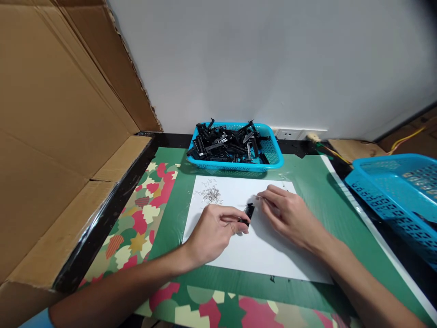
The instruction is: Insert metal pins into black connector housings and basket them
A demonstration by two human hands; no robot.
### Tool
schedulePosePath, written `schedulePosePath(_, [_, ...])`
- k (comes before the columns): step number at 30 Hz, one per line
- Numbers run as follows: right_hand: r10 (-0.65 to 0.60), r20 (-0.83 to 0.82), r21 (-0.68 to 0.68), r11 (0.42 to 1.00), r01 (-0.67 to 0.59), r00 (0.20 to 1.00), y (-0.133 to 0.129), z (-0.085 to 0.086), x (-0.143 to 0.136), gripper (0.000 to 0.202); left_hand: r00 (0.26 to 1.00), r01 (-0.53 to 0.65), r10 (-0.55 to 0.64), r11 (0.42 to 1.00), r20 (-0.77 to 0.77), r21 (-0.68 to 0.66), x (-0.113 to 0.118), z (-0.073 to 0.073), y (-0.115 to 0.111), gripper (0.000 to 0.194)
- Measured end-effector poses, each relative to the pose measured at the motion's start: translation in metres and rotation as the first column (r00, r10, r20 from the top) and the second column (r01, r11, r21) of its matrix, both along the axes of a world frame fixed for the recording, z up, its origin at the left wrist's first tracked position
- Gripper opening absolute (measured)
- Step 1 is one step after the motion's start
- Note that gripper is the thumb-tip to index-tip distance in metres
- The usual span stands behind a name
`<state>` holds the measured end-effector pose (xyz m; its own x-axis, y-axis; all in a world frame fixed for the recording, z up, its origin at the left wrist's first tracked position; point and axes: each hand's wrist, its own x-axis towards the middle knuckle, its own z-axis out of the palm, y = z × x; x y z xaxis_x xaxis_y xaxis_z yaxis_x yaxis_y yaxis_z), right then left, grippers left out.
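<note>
Between the thumb and fingers of my left hand is a small black plastic part, held just over a white sheet. My right hand, to the right of that part and apart from it, pinches a thin, light sliver, seemingly a bit of wire; its exact shape is too small to make out. A loose pile of small bent wire pieces lies on the sheet's upper left, beyond my left hand.
A blue plastic basket heaped with black plastic parts stands behind the sheet, near the wall. At the right is another blue basket. Cardboard walls the left side. A wall socket with a plugged cable sits at the back.
</note>
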<state>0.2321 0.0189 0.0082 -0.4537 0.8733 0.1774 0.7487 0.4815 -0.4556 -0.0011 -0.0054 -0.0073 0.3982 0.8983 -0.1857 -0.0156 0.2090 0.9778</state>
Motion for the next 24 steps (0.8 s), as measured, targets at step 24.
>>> schedulePosePath(24, [-0.328,-0.472,-0.267,0.938,0.222,0.818,-0.004,0.001,-0.016,0.027,1.000,-0.005,0.005,1.000,-0.006,-0.027,0.001,0.002,0.001,0.012])
